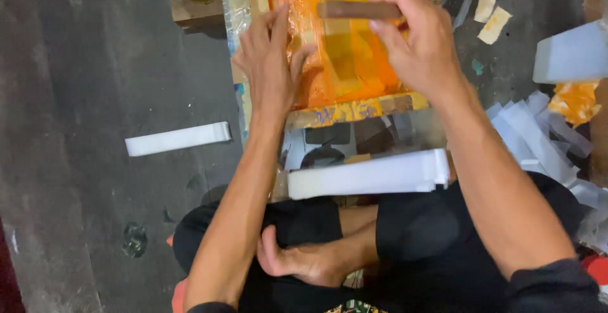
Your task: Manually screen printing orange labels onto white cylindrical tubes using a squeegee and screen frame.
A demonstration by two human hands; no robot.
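Dark grey concrete floor (95,66) fills the scene, and we sit on it cross-legged, with a bare foot (304,262) tucked over black trousers. Ahead of our knees lies a printing frame (354,107) whose screen is coated in orange ink, its near wooden edge smeared with yellow and blue.

Our left hand (272,60) lies flat and open on the left part of the frame, fingers spread and pressing on the screen. Our right hand (415,41) is closed around a brown wooden squeegee handle (358,10), gripping it from above with thumb and fingers; the handle lies across the upper part of the orange screen, and motion blur softens what lies below it.

Between the frame and our legs sits a stack of white strips (370,175), lying crosswise just beside the frame's near edge. 1 more white strip (177,139) lies alone on the floor to the left, well apart from the frame. A loose heap of white strips (538,136) spreads at the right, near a white block (570,53) and an orange-stained rag (575,101). 2 pale scraps (491,15) lie on the floor beyond our right hand.
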